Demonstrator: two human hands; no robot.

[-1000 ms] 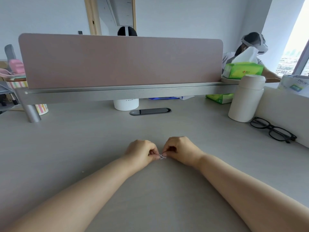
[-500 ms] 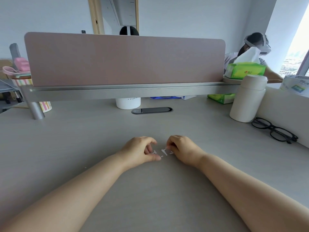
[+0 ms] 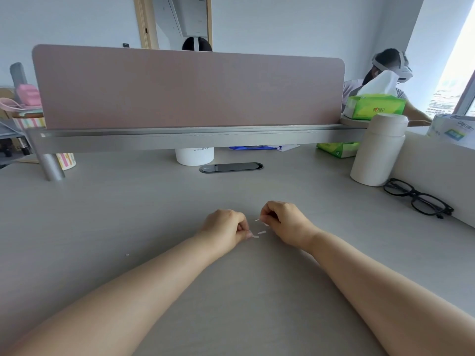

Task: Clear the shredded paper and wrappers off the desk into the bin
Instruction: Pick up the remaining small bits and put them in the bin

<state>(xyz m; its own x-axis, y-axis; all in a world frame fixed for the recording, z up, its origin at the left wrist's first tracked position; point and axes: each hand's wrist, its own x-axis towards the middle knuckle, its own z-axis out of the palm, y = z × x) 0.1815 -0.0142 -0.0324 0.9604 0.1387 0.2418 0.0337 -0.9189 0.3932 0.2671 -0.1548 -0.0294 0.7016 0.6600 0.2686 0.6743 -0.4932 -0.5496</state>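
Small white paper scraps lie on the grey desk between my two hands. My left hand rests on the desk with its fingers curled, thumb and fingertip pinched on one paper scrap. My right hand is curled too, and another scrap sticks out from its fingertips. One more tiny scrap lies alone to the left. No bin and no wrappers are in view.
A pink divider screen closes the desk's back. A white bottle and black glasses sit at the right, a white cup and cable slot at the back. A green tissue box and other people are behind.
My hands held one scrap together, then moved apart. Several smaller white pieces now lie between them on the desk.
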